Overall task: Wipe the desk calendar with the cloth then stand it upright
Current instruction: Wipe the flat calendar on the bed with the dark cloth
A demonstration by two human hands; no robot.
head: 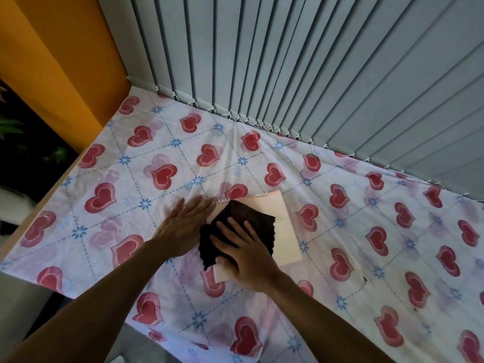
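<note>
Desk calendar (pixel 282 221): one, flat under one cloth (pixel 235 226).

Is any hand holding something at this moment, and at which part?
Nothing is gripped. The right hand presses flat on the dark cloth, which lies on the flat desk calendar. The left hand rests open on the tablecloth, at the calendar's left edge.
</note>
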